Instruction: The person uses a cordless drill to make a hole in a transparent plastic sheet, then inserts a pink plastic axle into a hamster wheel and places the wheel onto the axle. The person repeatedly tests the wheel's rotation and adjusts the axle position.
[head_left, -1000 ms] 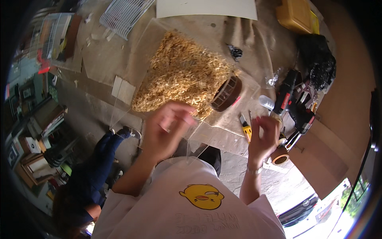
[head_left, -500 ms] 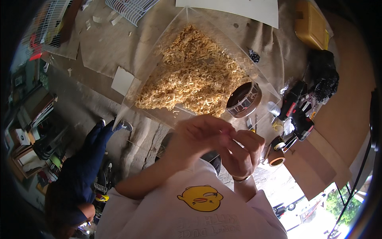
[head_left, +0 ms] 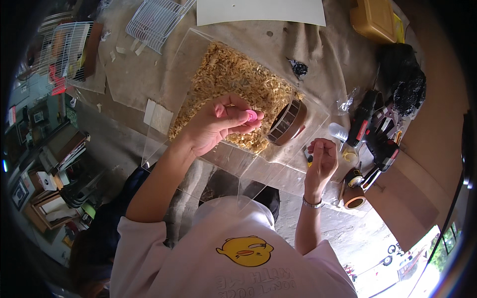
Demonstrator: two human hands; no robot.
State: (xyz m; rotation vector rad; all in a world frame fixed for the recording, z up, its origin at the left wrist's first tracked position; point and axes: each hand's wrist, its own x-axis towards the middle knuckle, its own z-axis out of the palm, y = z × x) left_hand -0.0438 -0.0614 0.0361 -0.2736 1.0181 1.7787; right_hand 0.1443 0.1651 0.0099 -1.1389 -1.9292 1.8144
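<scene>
My left hand (head_left: 223, 121) is over the near part of a clear-walled box (head_left: 186, 54) and pinches a small pink round piece (head_left: 252, 116) between thumb and fingers. A bed of wood shavings (head_left: 233, 74) covers much of the box's floor. At the box's right side a brown exercise wheel (head_left: 290, 121) with a clear slatted side lies tilted against the shavings. My right hand (head_left: 323, 159) is raised right of the box, closed with its fingers curled in; what they hold, if anything, is hidden. Close by it is a small translucent cylinder (head_left: 338, 131).
Power drills (head_left: 365, 119), a tape measure (head_left: 354, 178) and a roll of brown tape (head_left: 355, 199) lie to the right. Wire grids (head_left: 154, 22) and a white panel (head_left: 261, 11) lie at the back. A yellow container (head_left: 372, 22) stands back right; cardboard (head_left: 402, 198) bounds the right side.
My hands, together before, have come apart: the left went forward over the box with the pink piece, the right moved to the right. The view shifted; the person at left is now mostly in shadow.
</scene>
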